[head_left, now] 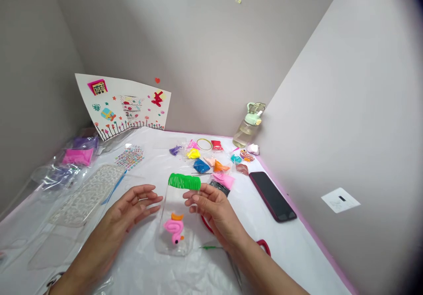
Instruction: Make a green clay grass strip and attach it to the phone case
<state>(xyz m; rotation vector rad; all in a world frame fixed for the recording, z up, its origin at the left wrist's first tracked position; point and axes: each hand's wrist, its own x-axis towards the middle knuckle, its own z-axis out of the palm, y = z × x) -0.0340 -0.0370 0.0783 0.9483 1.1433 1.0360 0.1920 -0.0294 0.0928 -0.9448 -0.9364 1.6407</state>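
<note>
A clear phone case (171, 204) is in front of me, in the middle of the head view. A strip of green clay (184, 181) with grooves runs along its far end. Near the other end is a pink clay duck (174, 227), upside down from here, with orange feet and beak. My right hand (211, 202) holds the right edge of the case between thumb and fingers. On the left side, my left hand (137, 204) is open, its fingers spread and apart from the case. Red-handled scissors (264, 246) lie partly hidden beneath my right forearm.
Several clay packets (201, 166) lie beyond the case, near a water bottle (246, 130). At right is a phone (272, 196). Rhinestones (130, 156), a patterned clear sheet (87, 193) and plastic bags (79, 156) are at left. A decorated poster (132, 105) leans on the wall.
</note>
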